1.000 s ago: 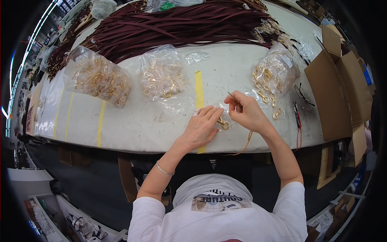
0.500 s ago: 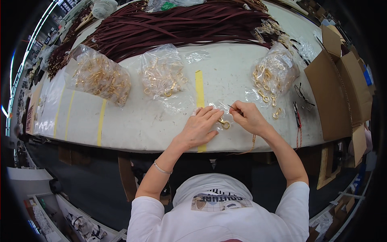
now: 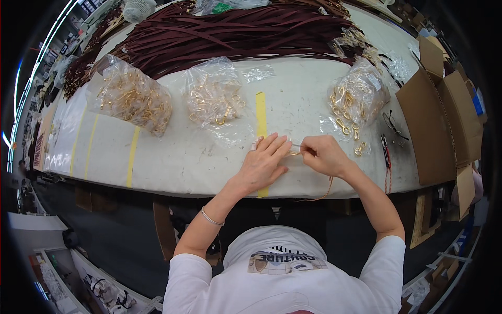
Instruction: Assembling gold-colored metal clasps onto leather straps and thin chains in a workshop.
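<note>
The person's left hand [image 3: 263,163] lies palm down with fingers extended on the white-covered table [image 3: 198,170]. The right hand [image 3: 324,156] is closed around a thin grey metal tool [image 3: 296,145], a thin orange cord [image 3: 329,187] hanging below it. Between the hands, mostly hidden, lies a gold-coloured metal clasp [image 3: 294,153]; whether the left fingers touch it cannot be told.
</note>
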{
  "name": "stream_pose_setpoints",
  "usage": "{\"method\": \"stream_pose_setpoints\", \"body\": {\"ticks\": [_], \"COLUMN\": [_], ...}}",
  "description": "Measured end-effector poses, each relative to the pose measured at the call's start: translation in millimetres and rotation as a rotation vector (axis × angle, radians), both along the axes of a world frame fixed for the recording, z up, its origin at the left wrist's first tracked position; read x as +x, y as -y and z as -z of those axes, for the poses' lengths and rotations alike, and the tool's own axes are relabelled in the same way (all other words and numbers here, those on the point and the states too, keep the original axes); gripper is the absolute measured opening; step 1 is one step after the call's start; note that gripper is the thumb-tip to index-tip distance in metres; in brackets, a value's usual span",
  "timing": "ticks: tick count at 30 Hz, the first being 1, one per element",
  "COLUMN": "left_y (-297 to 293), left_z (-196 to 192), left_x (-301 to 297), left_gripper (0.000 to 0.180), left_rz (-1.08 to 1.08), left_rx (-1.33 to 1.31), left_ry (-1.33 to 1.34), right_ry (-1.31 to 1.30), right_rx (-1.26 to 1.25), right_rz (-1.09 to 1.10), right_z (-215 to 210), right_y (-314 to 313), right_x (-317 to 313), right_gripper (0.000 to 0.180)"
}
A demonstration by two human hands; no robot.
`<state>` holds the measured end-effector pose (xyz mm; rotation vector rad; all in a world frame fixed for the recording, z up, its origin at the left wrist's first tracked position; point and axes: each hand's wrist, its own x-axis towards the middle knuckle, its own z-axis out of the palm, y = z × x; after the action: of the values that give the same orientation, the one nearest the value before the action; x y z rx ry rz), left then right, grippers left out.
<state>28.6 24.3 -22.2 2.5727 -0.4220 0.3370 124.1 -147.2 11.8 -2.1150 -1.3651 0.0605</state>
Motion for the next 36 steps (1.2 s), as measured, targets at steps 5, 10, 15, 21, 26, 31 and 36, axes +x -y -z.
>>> {"method": "stream_pose_setpoints", "body": {"ticks": [5,10,15,21,26,31,36], "left_y": [6.8,11.2,6.7,-11.9,-28.8,-21.5,-16.7], "left_z": [-12.2,-16.2,-16.6,-25.8,-12.5,-10.0,-7.4], "left_x": [17.2,31.6,39.1,25.0,-15.5,-32.6,-34.0], "left_gripper": [0.042,0.016,0.013,0.015,0.013,0.014,0.015], "left_rz": [-0.046,-0.027,-0.040,-0.276,-0.386,-0.446,-0.349], "left_rx": [-0.130,-0.533,-0.616,-0.957,-1.625,-1.692,-1.729], "left_ry": [0.143,-0.058,-0.219,-0.062,-0.124,-0.162,-0.321], "right_ry": [-0.442,-0.534,-0.572,-0.568,-0.050,0.139,0.189], "right_rx": [-0.025,0.005,0.018,0.237,-0.080,-0.294,-0.322], "right_rz": [0.095,0.111,0.140,0.336,0.145,0.164,0.143], "right_z": [-38.1,-47.4,-40.1,-16.7,12.8,28.6,28.2], "right_y": [-15.0,-14.7,-18.1,-21.0,-47.2,-65.3,-56.9], "right_x": [14.7,20.5,27.5,30.2,-8.8,-21.5,-18.2], "right_gripper": [0.007,0.006,0.007,0.010,0.007,0.011,0.014]}}
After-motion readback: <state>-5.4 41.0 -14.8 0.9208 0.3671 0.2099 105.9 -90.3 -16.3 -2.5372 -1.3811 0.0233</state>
